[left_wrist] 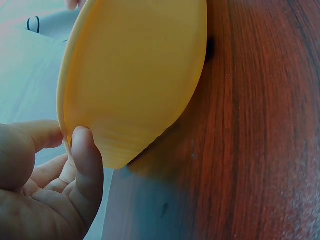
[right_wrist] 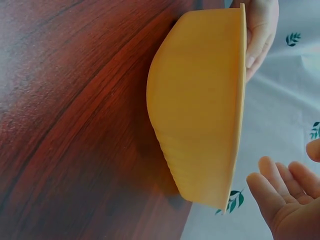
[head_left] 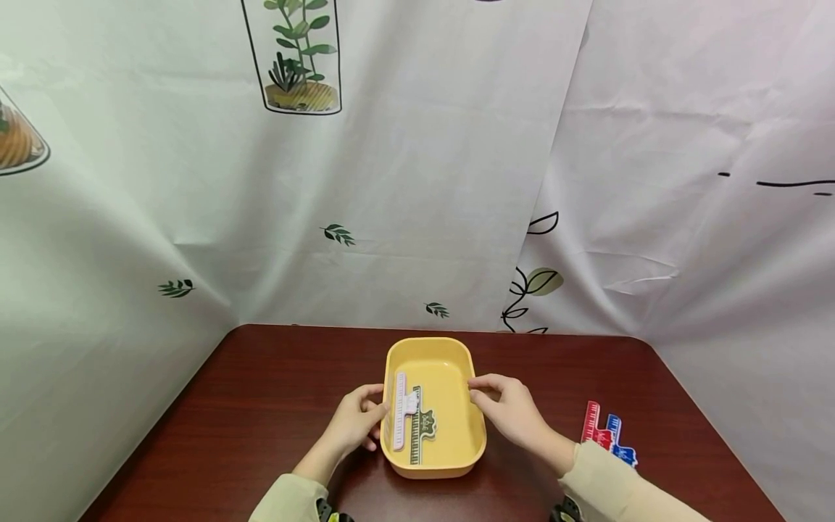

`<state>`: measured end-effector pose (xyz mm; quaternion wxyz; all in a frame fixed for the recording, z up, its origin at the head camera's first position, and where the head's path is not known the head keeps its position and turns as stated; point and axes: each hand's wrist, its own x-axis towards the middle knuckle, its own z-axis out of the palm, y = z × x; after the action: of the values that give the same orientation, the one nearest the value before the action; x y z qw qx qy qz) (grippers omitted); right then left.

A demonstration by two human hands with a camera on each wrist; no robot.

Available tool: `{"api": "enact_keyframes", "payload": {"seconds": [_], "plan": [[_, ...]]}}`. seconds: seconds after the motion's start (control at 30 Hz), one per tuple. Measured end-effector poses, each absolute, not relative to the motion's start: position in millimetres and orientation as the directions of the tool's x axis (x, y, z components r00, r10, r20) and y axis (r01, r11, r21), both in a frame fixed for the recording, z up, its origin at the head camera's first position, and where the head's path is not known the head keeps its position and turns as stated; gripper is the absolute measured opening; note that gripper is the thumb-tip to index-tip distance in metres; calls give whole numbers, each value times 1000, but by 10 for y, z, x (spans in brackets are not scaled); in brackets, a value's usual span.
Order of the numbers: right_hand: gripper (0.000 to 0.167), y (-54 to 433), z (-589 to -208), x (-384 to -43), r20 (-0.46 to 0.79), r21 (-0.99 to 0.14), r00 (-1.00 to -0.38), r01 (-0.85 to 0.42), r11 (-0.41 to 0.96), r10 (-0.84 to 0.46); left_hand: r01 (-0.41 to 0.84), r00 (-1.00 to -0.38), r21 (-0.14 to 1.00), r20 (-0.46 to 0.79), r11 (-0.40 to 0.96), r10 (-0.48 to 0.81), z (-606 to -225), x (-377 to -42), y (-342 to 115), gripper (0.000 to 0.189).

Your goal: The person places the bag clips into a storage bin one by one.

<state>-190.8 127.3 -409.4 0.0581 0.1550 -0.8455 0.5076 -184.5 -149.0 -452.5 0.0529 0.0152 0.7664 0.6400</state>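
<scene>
A yellow rectangular tray (head_left: 453, 413) with rounded corners rests on the table. At its left wall, my left hand (head_left: 355, 422) pinches the rim between thumb and fingers, as the left wrist view also shows. Inside the tray's left half lie a pale pink ruler-shaped clip (head_left: 399, 420) and a dark green one (head_left: 416, 435), side by side. My right hand (head_left: 514, 412) is beside the right rim with its fingers loosely bent. The right wrist view shows a gap between that hand's fingertips (right_wrist: 255, 181) and the tray, and nothing is held there.
To the right of the right forearm, a red ruler-shaped clip (head_left: 591, 420) and a blue one (head_left: 614, 428) lie on the dark wood table (head_left: 274, 391), partly behind the sleeve. A pale printed curtain (head_left: 417, 181) hangs behind the table and along both sides.
</scene>
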Motion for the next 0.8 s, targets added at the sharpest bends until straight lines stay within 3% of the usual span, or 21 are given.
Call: {"api": "enact_keyframes", "payload": {"seconds": [0.8], "plan": [[21, 1432, -4142, -1859, 219, -858, -954, -288, 425, -203, -45, -994, 982, -62, 185, 87, -4525, -1851, -1490, 44]]}}
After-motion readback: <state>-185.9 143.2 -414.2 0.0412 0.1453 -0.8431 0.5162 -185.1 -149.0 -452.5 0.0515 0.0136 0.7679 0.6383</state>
